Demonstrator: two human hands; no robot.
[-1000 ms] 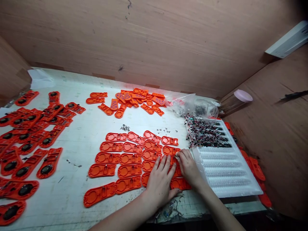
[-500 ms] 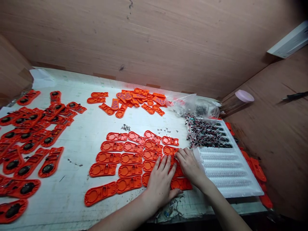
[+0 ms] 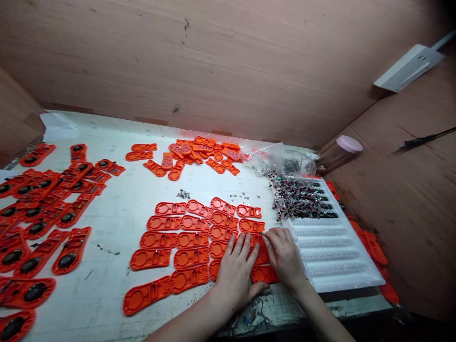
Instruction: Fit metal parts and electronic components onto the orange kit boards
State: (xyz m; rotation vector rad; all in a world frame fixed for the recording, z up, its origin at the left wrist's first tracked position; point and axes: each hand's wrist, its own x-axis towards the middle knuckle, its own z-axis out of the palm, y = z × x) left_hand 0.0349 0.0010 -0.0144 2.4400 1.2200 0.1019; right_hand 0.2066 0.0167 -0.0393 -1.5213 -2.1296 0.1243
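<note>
Orange plastic housing halves lie in rows on the white tabletop, hollow side up, each with a round recess at one end. My left hand rests flat across the right-hand rows, fingers spread over several housings. Beside it, my right hand is closed, with thumb and fingertips together at the right end of an orange housing. Whatever sits between those fingertips is too small or hidden to make out. Small metal pieces lie in a little heap beyond the rows, and others are scattered to its right.
Orange housings fitted with black round parts crowd the left side. More orange pieces are piled at the back. At right stands a white foam tray bearing wired circuit boards, near a clear plastic bag and a pink-lidded jar.
My right hand has shifted slightly nearer and its fingers are more curled. The left hand stays spread on the housings. The whole view has tilted slightly.
</note>
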